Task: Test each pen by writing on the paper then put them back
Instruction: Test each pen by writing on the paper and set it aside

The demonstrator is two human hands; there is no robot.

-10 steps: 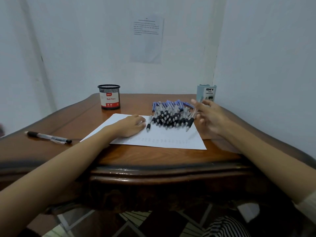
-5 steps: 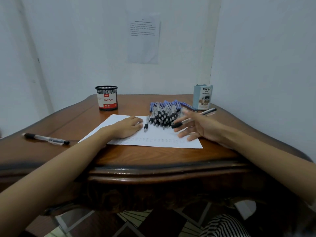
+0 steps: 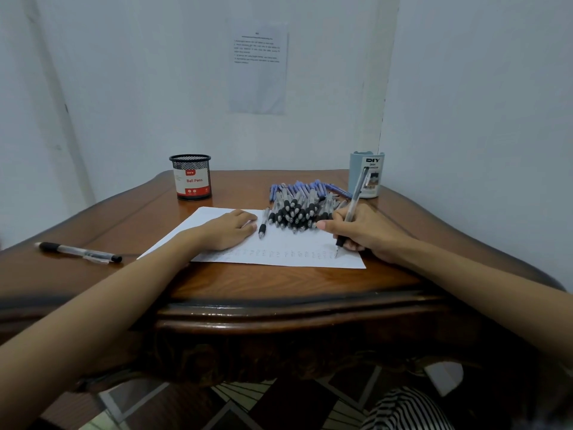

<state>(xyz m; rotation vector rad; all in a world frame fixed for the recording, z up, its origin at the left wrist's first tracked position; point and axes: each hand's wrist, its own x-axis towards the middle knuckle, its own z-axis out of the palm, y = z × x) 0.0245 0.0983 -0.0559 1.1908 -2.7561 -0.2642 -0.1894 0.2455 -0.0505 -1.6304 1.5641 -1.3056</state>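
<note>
Clear-barrelled pen (image 3: 352, 212) with a black grip is sitting in the right hand (image 3: 362, 232), fingers pinching it at the grip in a writing hold, barrel leaning up and back toward the far right. Its tip is touching the paper (image 3: 279, 259) near the sheet's front right corner, at the right end of a faint row of small marks running across the sheet. Left hand (image 3: 228, 229) is lying palm down on the paper's left half, fingers together and slightly curled, pinning the sheet, holding nothing. One loose pen (image 3: 263, 223) is lying on the paper just beside the left fingertips, tip pointing toward the camera. Behind it, a pile of pens (image 3: 302, 204) is overlapping the paper's far edge: black-grip ends facing the camera, blue ends facing the wall. Right hand is sitting just in front of the pile's right side. Blue organizer (image 3: 367, 173) is standing at the far right, near the wall corner, behind the held pen's top end. Black mesh cup (image 3: 190, 176) with a red and white "Ball Pens" label is standing upright far left of the pile, well apart from it. Another pen (image 3: 79, 252) is lying alone on the wood table (image 3: 279, 283) well left of the paper. A printed sheet (image 3: 259, 68) is hanging on the wall behind.
</note>
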